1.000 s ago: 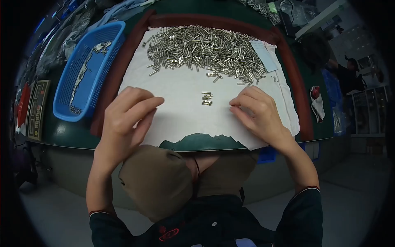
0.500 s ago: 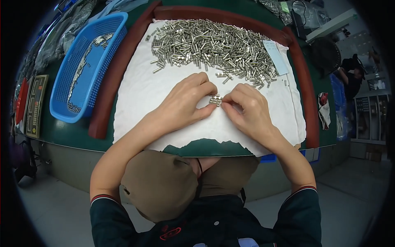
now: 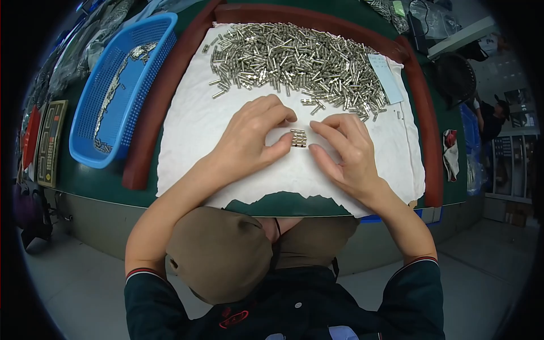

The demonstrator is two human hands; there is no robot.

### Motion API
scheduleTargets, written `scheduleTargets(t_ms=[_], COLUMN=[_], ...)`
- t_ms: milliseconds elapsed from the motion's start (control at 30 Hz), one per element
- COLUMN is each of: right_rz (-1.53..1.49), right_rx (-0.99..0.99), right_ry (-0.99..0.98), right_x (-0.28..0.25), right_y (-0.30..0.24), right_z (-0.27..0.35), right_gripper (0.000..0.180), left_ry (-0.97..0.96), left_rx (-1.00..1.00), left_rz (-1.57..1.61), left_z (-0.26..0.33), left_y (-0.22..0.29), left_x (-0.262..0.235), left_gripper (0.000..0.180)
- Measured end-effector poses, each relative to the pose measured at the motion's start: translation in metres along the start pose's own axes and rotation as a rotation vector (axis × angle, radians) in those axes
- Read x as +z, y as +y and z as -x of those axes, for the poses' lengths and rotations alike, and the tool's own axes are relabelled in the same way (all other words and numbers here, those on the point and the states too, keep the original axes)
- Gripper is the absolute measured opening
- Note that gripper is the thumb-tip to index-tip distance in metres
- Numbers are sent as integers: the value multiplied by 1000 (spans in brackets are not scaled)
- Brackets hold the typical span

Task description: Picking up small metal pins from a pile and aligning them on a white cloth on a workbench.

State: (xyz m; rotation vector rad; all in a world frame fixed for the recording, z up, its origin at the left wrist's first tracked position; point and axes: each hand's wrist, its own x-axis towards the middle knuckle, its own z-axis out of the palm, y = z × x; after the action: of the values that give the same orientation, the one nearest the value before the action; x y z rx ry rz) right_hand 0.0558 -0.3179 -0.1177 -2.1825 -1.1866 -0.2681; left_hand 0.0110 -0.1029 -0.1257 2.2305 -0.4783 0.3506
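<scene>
A small block of short silver metal pins in stacked rows [image 3: 298, 138] lies on the white cloth [image 3: 198, 133] between my hands. My left hand [image 3: 249, 133] is at its left side, thumb tip at the block's edge and index finger apart above it; whether the thumb touches cannot be made out. My right hand [image 3: 347, 147] is on the other side, thumb and index finger spread, with a small gap to the block. Beyond both hands spreads a large heap of loose silver metal pins [image 3: 294, 59].
A dark red frame [image 3: 153, 113] borders the cloth on the left, far and right sides. Left of it sits a blue perforated basket [image 3: 122, 122] holding a metal strip or chain. A pale blue paper slip [image 3: 386, 79] lies beside the heap. A person [image 3: 493, 116] is at the far right.
My right thumb and index finger have come away from the pin block and spread apart. The left fingers have opened slightly. The block now lies squarely, with its rows in plain sight.
</scene>
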Motion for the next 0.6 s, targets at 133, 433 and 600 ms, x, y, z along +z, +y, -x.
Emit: scheduleTargets(t_ms=[133,433,600], right_rz=[265,290,321], right_rx=[-23,-4,-4], right_ry=[-276,-426,-395], right_x=[-5,10,14], right_y=[-18,-21,-13], right_z=[8,3,-7], right_gripper=[94,117,112], left_ry=[178,272,267], left_rx=[-104,-161,-170], left_rz=[5,13,20], left_z=[-1,-2,-1], left_y=[-3,-8,-8], left_x=[-4,-6,-6], left_gripper=[15,9,9])
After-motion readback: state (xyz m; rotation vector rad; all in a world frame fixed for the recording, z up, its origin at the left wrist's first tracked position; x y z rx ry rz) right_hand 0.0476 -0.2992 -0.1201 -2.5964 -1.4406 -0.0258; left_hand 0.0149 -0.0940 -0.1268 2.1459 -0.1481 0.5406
